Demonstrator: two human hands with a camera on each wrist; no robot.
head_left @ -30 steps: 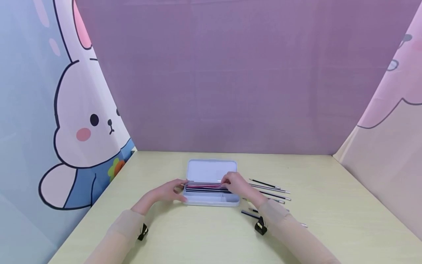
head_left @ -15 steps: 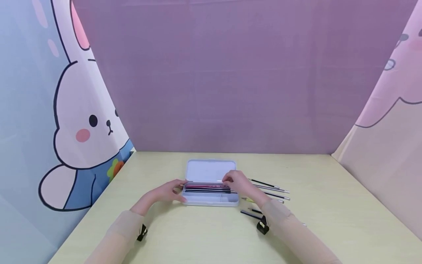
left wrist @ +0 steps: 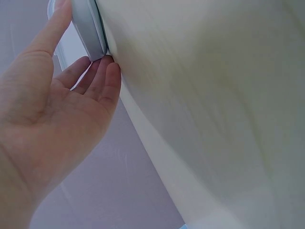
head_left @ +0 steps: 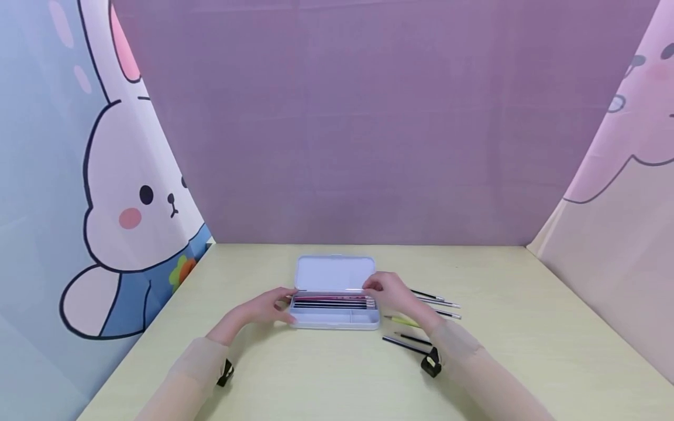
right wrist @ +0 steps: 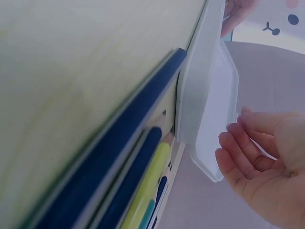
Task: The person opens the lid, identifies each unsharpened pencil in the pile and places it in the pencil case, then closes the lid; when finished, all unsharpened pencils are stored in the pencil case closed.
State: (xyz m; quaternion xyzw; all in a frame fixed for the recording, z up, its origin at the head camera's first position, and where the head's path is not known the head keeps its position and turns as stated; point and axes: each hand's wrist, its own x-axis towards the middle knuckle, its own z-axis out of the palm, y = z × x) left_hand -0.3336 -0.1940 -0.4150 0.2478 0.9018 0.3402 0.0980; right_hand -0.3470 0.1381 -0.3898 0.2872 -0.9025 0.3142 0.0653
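Note:
A white pencil case [head_left: 322,325] lies on the table with its lid raised at the back. Inside, several dark pencils [head_left: 332,304] lie side by side in the rear compartment, with a red pencil [head_left: 316,298] slanting behind them. The left hand [head_left: 265,305] holds the case's left end between thumb and fingers; the left wrist view shows fingertips against the end wall [left wrist: 90,33]. Over the case's back right corner is the right hand [head_left: 392,292], fingers bent loosely. In the right wrist view nothing shows between its thumb and fingertips.
Right of the case several loose pencils lie on the pale table [head_left: 326,374], among them a yellow pencil [head_left: 404,321] and a dark blue pencil [right wrist: 133,114]. The right forearm [head_left: 474,362] covers part of them. A purple curtain [head_left: 337,128] hangs behind the table.
The right hand has shifted right, off the pencils in the case, uncovering their right ends. The red pencil now lies lower among them. The left hand stays on the case.

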